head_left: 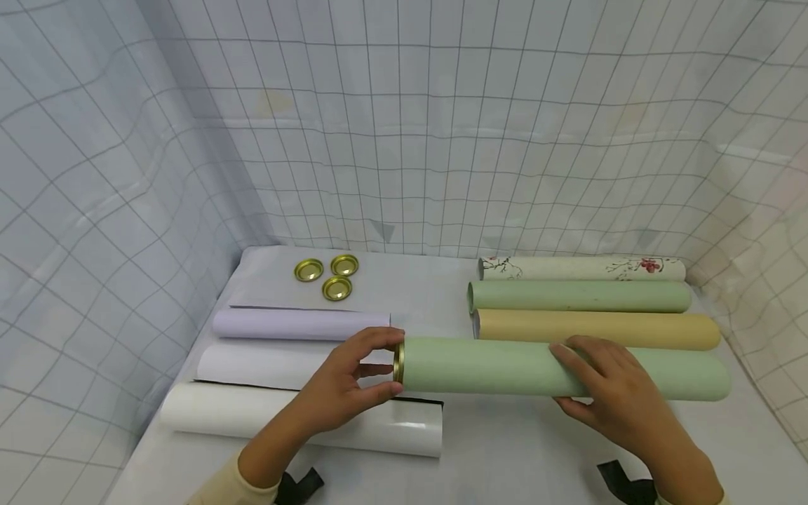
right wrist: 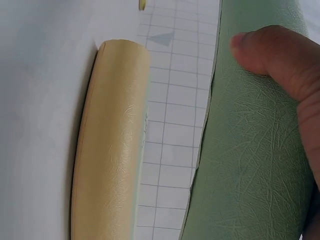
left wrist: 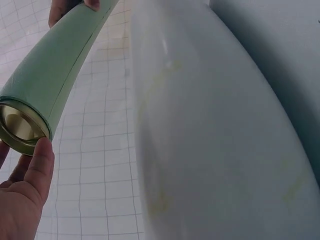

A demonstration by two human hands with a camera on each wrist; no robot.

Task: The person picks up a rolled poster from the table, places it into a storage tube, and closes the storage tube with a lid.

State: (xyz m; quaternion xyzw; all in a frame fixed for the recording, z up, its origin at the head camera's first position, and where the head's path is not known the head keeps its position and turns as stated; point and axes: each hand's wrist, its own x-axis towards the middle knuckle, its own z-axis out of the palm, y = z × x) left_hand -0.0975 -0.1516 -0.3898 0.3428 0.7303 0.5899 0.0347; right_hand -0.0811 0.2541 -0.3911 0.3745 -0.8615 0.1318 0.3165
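A light green tube (head_left: 480, 366) with a textured surface lies level across the front in the head view. Its left end carries a round gold metal lid (head_left: 398, 362), seated at the rim in the left wrist view. My left hand (head_left: 344, 382) pinches this lid by its edge, fingers above and thumb below. Further right, my right hand (head_left: 621, 393) grips the tube around its body, its thumb (right wrist: 265, 52) lying along the surface in the right wrist view.
Three loose gold lids (head_left: 337, 287) sit at the back left. Below them lie a lavender roll (head_left: 303, 324), a white roll (head_left: 252, 365) and a glossy white roll (head_left: 404, 428). Back right are a floral tube (head_left: 568, 268), another green tube (head_left: 581, 296) and a yellow tube (head_left: 600, 328).
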